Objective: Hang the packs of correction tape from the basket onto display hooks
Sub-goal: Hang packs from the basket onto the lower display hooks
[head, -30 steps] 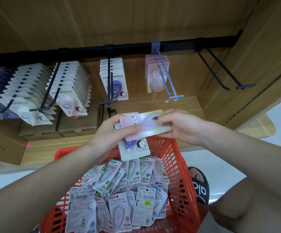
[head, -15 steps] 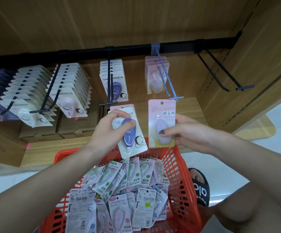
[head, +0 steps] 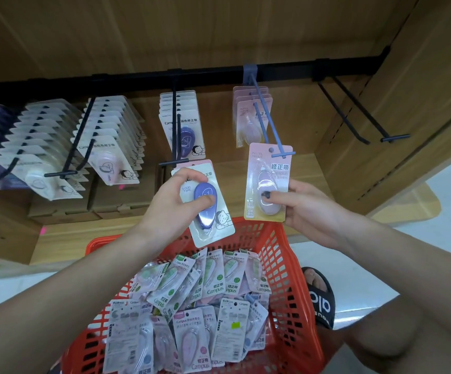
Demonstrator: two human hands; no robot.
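1. The right hand (head: pixel 310 209) pinches a pink pack (head: pixel 268 182), thumb on the clear blister at the front and fingers behind the card.
2. The pink pack stands upright, and its top hole sits at the tip of the blue hook (head: pixel 268 122), just under the hook's crossbar; whether the hole is threaded over the tip I cannot tell.
3. Further back on the blue hook, near the rail (head: pixel 138 79), hang a few more pink packs (head: pixel 251 117).
4. The left hand (head: pixel 175 209) grips a purple pack (head: pixel 205 206) left of the blue hook, thumb across the purple dispenser, fingers curled over the card's top edge.
5. The purple pack tilts with its bottom edge swung to the right, and the edge of another card shows just behind it.
6. The purple pack lies below the end of a black hook (head: pixel 174 130), left of the blue hook, which carries matching purple packs (head: pixel 183 125).
7. The red basket (head: pixel 294 265) sits below the blue hook, beneath both hands, heaped with loose packs (head: pixel 192 306) in green, pink and blue.
8. Further left of the blue hook, two full black hooks bear white packs (head: pixel 105 136).
9. Right of the blue hook, a black hook (head: pixel 362 112) juts bare from the rail.
10. A foot in a black slipper (head: pixel 320 298) rests right of the basket.
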